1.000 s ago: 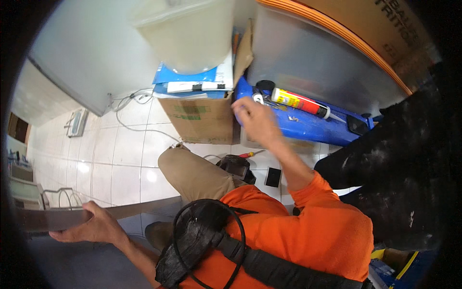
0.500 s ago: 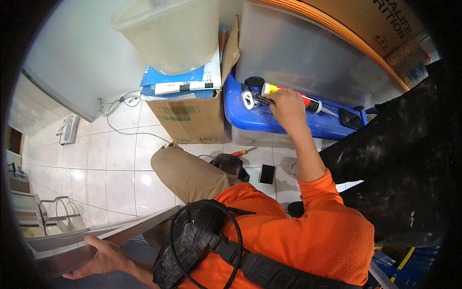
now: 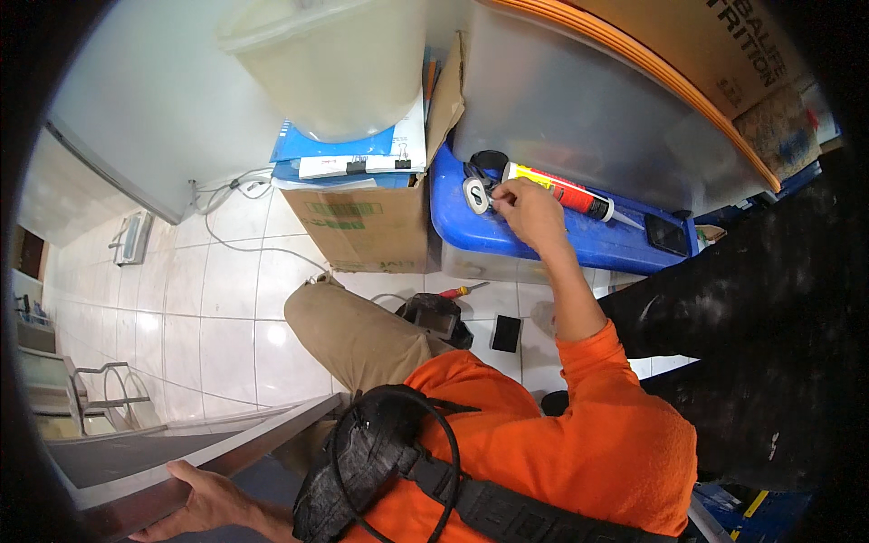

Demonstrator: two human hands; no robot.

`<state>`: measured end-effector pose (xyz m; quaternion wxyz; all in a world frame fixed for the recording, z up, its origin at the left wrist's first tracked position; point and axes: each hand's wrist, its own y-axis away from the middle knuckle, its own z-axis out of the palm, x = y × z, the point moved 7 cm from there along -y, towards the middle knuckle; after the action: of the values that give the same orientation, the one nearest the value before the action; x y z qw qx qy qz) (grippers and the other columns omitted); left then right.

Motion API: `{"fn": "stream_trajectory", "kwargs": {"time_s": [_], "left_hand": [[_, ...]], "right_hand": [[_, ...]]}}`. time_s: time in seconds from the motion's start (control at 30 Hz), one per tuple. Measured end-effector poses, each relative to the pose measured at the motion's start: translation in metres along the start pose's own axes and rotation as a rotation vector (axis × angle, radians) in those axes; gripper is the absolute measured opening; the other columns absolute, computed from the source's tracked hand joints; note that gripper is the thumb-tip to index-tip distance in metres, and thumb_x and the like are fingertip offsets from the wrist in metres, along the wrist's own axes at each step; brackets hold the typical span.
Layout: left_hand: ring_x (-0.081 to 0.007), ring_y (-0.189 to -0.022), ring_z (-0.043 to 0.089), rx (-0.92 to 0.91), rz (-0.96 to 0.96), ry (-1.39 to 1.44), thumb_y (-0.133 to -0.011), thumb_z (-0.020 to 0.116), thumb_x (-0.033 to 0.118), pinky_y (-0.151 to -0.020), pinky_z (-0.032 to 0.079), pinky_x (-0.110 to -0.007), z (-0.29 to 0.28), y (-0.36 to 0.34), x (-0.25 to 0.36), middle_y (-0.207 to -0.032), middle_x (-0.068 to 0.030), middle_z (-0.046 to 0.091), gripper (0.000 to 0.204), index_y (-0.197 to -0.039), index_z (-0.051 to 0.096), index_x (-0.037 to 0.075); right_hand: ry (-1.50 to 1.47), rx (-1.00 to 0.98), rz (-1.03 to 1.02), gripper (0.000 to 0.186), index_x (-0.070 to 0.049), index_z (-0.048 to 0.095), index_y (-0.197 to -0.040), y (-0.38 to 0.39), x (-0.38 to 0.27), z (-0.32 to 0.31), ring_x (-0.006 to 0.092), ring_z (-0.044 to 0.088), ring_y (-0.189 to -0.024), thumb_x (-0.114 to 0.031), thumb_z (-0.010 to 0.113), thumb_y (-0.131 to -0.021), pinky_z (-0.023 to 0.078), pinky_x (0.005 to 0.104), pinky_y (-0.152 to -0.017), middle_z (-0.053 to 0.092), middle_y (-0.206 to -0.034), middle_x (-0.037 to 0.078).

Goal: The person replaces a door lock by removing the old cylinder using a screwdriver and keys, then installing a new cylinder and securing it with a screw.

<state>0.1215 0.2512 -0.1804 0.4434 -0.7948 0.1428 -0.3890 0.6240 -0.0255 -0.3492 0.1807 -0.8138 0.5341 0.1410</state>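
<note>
Head view: the left hand (image 3: 201, 500) clasps a metal frame (image 3: 243, 452); the right hand (image 3: 532, 213) curls beside a sealant cartridge (image 3: 581, 198) near the blue lid's (image 3: 484, 238) left edge, grip unclear.

Over there at the blue lid (image 3: 462, 224), the right hand (image 3: 536, 215) bunches its fingers just beside a white oval gadget (image 3: 476, 195) and a red-and-yellow tube (image 3: 579, 198); well apart from the lid, the left hand (image 3: 208, 500) grips a grey frame (image 3: 243, 450).

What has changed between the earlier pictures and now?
The right hand has moved rightward over the blue lid and is now beside the white oval item; any hold is unclear. The left hand, its grip kept on the metal-framed panel, has shifted lower in view, and more of the panel's frame shows. The sealant cartridge and screwdriver stayed put.
</note>
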Motion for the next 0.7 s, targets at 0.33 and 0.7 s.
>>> {"fn": "stream_trajectory", "kwargs": {"time_s": [0.33, 0.7], "left_hand": [[-0.0358, -0.128, 0.053, -0.006, 0.001, -0.039, -0.09, 0.066, 0.003, -0.106, 0.057, -0.045, -0.01, 0.001, -0.02, -0.146, -0.0282, 0.034, 0.096, -0.156, -0.003, 0.003], [-0.0355, -0.126, 0.053, 0.021, 0.039, -0.022, -0.092, 0.071, 0.012, -0.107, 0.054, -0.046, -0.004, 0.003, -0.037, -0.147, -0.0284, 0.034, 0.1, -0.157, -0.004, 0.004]], "right_hand": [[0.143, 0.12, -0.235, 0.019, -0.016, 0.076, -0.099, 0.004, -0.019, 0.005, 0.0291, 0.071, -0.095, -0.025, 0.075, -0.082, 0.057, 0.0437, -0.08, 0.073, -0.103, 0.006], [0.135, 0.352, -0.16, 0.016, -0.012, 0.072, -0.096, 0.005, -0.009, -0.013, 0.0293, 0.072, -0.085, -0.019, 0.071, -0.082, 0.058, 0.0422, -0.073, 0.072, -0.1, 0.008]]}}
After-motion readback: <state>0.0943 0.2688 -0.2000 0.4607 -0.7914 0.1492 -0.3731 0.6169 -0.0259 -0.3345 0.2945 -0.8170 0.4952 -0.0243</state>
